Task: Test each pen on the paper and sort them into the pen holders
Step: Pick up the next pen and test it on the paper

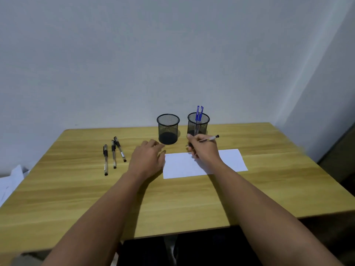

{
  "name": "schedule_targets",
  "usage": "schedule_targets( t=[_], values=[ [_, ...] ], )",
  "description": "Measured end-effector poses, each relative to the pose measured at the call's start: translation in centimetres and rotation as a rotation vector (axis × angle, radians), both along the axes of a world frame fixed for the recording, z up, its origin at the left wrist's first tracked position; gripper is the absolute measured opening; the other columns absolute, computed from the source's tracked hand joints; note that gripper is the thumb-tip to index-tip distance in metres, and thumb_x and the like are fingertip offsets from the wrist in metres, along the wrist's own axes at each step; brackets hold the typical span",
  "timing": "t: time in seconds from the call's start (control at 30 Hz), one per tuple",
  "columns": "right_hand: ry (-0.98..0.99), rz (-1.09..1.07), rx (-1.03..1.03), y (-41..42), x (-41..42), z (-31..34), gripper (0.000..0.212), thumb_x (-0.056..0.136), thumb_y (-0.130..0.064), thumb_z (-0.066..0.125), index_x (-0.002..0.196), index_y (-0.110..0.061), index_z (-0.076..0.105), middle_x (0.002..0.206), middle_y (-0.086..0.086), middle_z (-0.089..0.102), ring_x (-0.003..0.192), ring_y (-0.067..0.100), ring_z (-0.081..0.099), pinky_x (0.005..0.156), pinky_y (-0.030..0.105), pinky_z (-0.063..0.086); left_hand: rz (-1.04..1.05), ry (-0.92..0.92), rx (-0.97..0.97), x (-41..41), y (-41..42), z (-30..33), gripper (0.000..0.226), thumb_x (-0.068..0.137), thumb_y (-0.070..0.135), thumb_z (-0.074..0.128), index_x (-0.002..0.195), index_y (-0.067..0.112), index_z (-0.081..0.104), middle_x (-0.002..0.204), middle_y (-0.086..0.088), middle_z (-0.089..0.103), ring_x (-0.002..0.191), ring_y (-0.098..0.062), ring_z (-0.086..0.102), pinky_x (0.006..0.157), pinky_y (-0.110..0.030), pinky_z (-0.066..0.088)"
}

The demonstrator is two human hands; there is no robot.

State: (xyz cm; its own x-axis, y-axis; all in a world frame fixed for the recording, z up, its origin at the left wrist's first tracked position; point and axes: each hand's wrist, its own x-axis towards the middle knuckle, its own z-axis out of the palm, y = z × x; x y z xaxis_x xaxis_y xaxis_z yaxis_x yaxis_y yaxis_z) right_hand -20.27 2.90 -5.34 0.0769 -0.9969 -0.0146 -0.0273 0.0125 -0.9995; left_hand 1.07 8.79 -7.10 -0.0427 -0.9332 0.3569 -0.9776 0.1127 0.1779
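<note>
A white sheet of paper (178, 167) lies on the wooden table (172, 198). My right hand (203, 148) grips a clear pen with a black end (210, 138) at the paper's far edge, its tip hidden by my fingers. My left hand (148, 160) rests flat with fingers spread at the paper's left edge. Behind stand two black mesh pen holders: the left holder (168, 129) holds nothing, the right holder (198, 124) holds two blue pens (199, 113). Three black pens (113, 155) lie side by side on the table to the left.
A plain wall rises right behind the table's far edge. Some white papers (11, 181) lie off the table's left side. A dark object stands beyond the right edge.
</note>
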Motion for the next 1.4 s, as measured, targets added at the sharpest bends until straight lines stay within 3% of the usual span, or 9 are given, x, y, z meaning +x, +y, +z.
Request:
schedule_targets(
  t=[0.2, 0.33, 0.43, 0.57, 0.7, 0.8, 1.07, 1.27, 1.4],
  values=[
    [0.025, 0.036, -0.087, 0.4, 1.8, -1.5, 0.044, 0.100, -0.027, 0.076, 0.080, 0.008, 0.060, 0.065, 0.018, 0.060, 0.059, 0.025, 0.056, 0.051, 0.030, 0.047, -0.166, 0.014, 0.035, 0.2, 1.4, -1.4, 0.048, 0.092, 0.054, 0.052, 0.126, 0.023, 0.067, 0.136, 0.005, 0.062, 0.125, -0.020, 0.054, 0.091, -0.037, 0.052],
    [0.209, 0.016, -0.132, -0.5, 1.7, -3.0, 0.046, 0.094, -0.045, 0.078, 0.070, -0.009, 0.064, 0.061, 0.004, 0.066, 0.064, 0.027, 0.068, 0.066, 0.047, 0.063, -0.214, 0.057, 0.011, 0.6, 1.5, -2.7, 0.052, 0.091, 0.053, 0.056, 0.123, 0.015, 0.070, 0.129, -0.001, 0.067, 0.118, -0.025, 0.061, 0.096, -0.038, 0.050],
    [0.233, 0.019, -0.124, -0.9, 1.7, -3.6, 0.044, 0.090, -0.052, 0.077, 0.070, -0.014, 0.064, 0.066, 0.009, 0.069, 0.078, 0.040, 0.073, 0.073, 0.060, 0.064, -0.213, 0.103, -0.018, 0.7, 1.3, -3.2, 0.050, 0.090, 0.051, 0.059, 0.122, 0.014, 0.071, 0.127, -0.001, 0.067, 0.118, -0.023, 0.060, 0.097, -0.040, 0.049],
    [0.229, 0.035, -0.204, -1.7, 2.0, -3.0, 0.052, 0.089, -0.046, 0.084, 0.071, -0.003, 0.062, 0.063, 0.016, 0.058, 0.059, 0.020, 0.057, 0.066, 0.042, 0.060, -0.214, 0.133, -0.026, 0.8, 1.0, -3.6, 0.052, 0.089, 0.052, 0.059, 0.126, 0.017, 0.070, 0.130, 0.002, 0.065, 0.122, -0.020, 0.057, 0.100, -0.042, 0.047],
    [0.160, 0.044, -0.152, -2.1, 2.0, -4.5, 0.048, 0.096, -0.041, 0.077, 0.073, -0.002, 0.061, 0.066, 0.023, 0.064, 0.059, 0.032, 0.061, 0.061, 0.040, 0.056, -0.210, 0.151, -0.027, 1.0, 0.7, -3.9, 0.054, 0.088, 0.053, 0.061, 0.129, 0.019, 0.068, 0.132, 0.004, 0.064, 0.124, -0.018, 0.055, 0.102, -0.044, 0.047],
    [0.130, 0.059, -0.152, -2.2, 1.8, -5.0, 0.042, 0.100, -0.027, 0.075, 0.078, 0.005, 0.060, 0.070, 0.030, 0.065, 0.058, 0.025, 0.062, 0.055, 0.035, 0.052, -0.196, 0.159, -0.024, 1.1, 0.6, -4.0, 0.055, 0.087, 0.055, 0.060, 0.130, 0.020, 0.067, 0.133, 0.005, 0.063, 0.125, -0.017, 0.054, 0.101, -0.044, 0.046],
    [0.117, 0.097, -0.161, -2.3, 1.9, -4.9, 0.040, 0.099, -0.021, 0.076, 0.080, 0.010, 0.062, 0.064, 0.022, 0.064, 0.056, 0.020, 0.063, 0.055, 0.033, 0.052, -0.159, 0.152, -0.013, 0.9, 0.7, -3.9, 0.058, 0.087, 0.057, 0.057, 0.131, 0.021, 0.066, 0.135, 0.004, 0.062, 0.127, -0.018, 0.053, 0.103, -0.044, 0.045],
    [0.105, 0.119, -0.153, -2.4, 1.9, -5.0, 0.036, 0.096, -0.023, 0.079, 0.077, 0.004, 0.066, 0.069, 0.026, 0.069, 0.059, 0.026, 0.062, 0.058, 0.035, 0.051, -0.157, 0.158, -0.006, 0.8, 0.7, -3.6, 0.058, 0.088, 0.057, 0.057, 0.131, 0.021, 0.067, 0.136, 0.005, 0.062, 0.127, -0.017, 0.053, 0.103, -0.045, 0.045],
    [0.152, 0.123, -0.152, -2.7, 1.9, -5.2, 0.033, 0.095, -0.029, 0.081, 0.074, -0.005, 0.071, 0.065, 0.015, 0.071, 0.060, 0.024, 0.064, 0.062, 0.039, 0.055, -0.153, 0.157, 0.001, 0.8, 0.7, -3.5, 0.058, 0.088, 0.058, 0.057, 0.132, 0.021, 0.066, 0.137, 0.006, 0.061, 0.128, -0.016, 0.052, 0.103, -0.045, 0.045]
  ],
)
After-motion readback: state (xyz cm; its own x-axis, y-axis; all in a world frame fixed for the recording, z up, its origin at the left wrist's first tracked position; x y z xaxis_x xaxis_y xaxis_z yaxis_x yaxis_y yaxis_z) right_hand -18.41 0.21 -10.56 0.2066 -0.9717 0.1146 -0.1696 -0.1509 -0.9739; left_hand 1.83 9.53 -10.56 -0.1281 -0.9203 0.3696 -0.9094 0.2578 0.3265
